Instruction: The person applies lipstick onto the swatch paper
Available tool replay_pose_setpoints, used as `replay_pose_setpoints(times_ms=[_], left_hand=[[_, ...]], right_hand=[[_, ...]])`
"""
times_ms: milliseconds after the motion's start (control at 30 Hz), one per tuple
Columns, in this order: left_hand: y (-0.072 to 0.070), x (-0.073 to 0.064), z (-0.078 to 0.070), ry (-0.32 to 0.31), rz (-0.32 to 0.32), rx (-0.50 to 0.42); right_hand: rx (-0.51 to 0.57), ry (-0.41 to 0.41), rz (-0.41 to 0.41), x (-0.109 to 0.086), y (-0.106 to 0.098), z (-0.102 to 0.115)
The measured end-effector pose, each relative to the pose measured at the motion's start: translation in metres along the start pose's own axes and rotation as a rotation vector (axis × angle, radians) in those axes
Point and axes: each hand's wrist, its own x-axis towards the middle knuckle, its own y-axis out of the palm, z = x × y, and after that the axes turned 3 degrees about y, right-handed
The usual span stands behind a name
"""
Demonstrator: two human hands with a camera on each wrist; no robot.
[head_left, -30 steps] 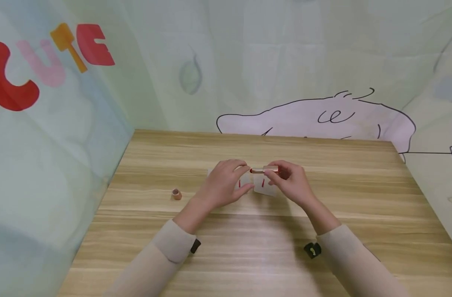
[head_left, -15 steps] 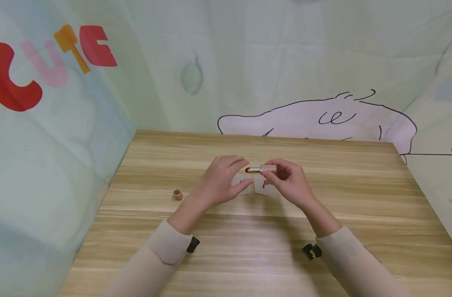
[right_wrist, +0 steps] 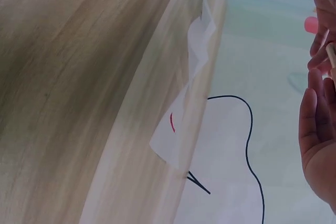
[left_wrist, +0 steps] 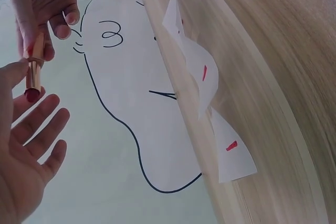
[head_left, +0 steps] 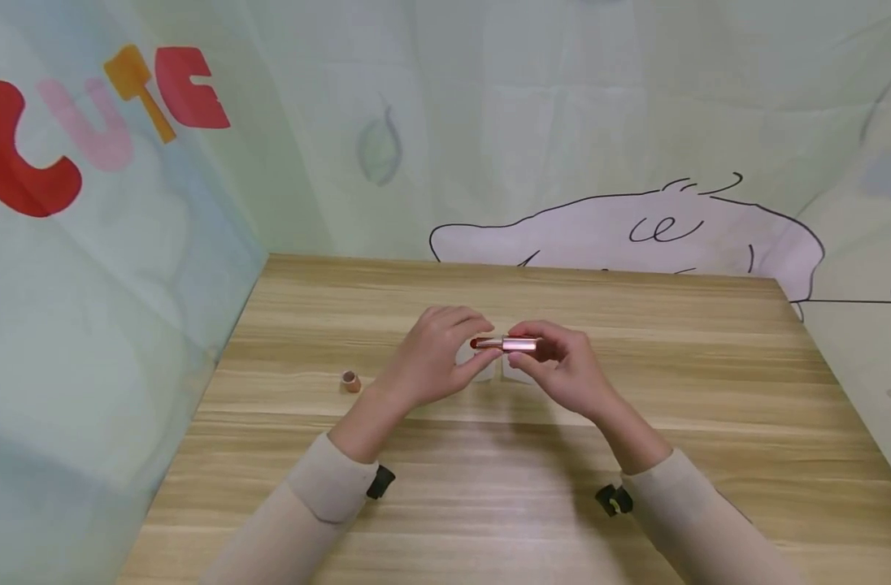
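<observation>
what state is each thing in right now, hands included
Shiny rose-gold tube lipstick: uncapped, red tip exposed
Short coppery cylindrical cap: off, upright, open end up
Thin white paper pieces: marked in red
Right hand: holding the lipstick
Left hand: relaxed beside the lipstick; contact unclear

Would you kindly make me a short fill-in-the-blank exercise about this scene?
1. The right hand grips the lipstick, whose exposed tip is coloured ____.
2. In the head view, the small cap sits on the table to the ____ of the left hand.
3. The large coloured letters on the wall hanging spell ____.

Missing words: red; left; CUTE.
</observation>
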Motion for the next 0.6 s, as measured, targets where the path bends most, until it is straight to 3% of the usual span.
replay_pose_setpoints(times_ms=[233,433,600], left_hand=[[-0.0027,0.0005,-0.0016,0.000,0.045,-0.027],[-0.0032,0.0015,-0.0030,-0.009,0.092,-0.071],[-0.0042,0.0007,-0.0045,-0.029,0.129,-0.052]], right_hand=[[-0.030,-0.111,0.004,-0.0001,0.0017,-0.0026],[-0.050,-0.109,0.005,-0.0007,0.0016,-0.0021],[-0.055,-0.090,0.006,-0.0020,0.0015,-0.0038]])
